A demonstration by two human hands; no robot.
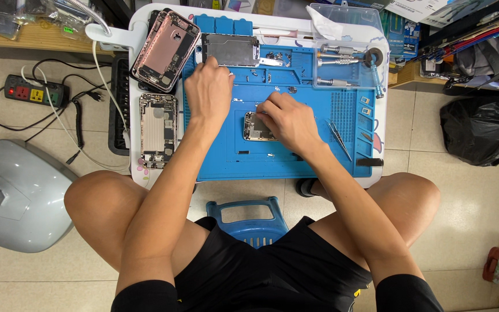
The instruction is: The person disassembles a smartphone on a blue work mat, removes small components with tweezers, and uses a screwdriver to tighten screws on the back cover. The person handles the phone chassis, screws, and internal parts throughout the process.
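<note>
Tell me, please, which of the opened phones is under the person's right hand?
The small phone body in the middle of the blue mat, under the right hand. The other opened phones lie off to the left.

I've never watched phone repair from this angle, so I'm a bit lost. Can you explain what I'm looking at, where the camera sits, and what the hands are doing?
The camera sits on a person's head and looks straight down, so you see their own arms and knees. They sit at a small white table covered by a blue work mat. The right hand rests on an opened phone body on the mat. The left hand reaches toward small parts near a detached screen panel. Beside the mat lie two more opened phone shells, tweezers and screwdrivers.
</note>
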